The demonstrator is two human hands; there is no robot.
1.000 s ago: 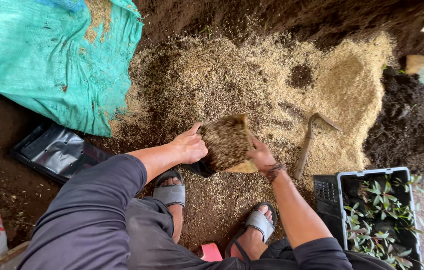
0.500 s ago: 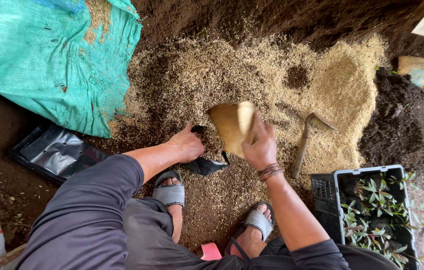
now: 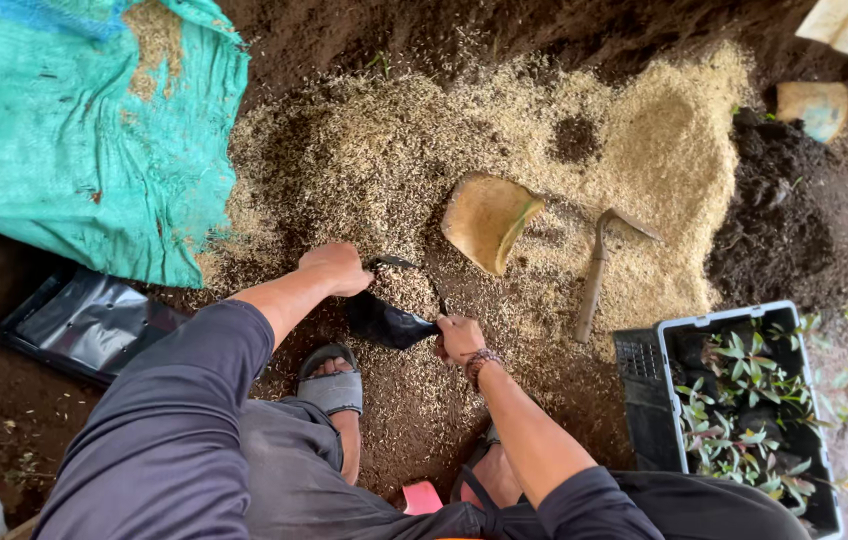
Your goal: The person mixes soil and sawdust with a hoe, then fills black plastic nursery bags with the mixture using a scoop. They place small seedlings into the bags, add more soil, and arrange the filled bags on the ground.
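Black planting bag — landmark, on the husk-and-soil pile, partly filled. Left hand fingers pinching its far rim; right hand fingers pinching its near rim. Tan scoop just beyond the bag — hoe beside that.

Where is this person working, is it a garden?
Probably a plant nursery or garden potting spot. Both hands hold a small black planting bag on a heap of husk and soil mix, a black crate of seedlings sits nearby, and a hoe lies on the heap.
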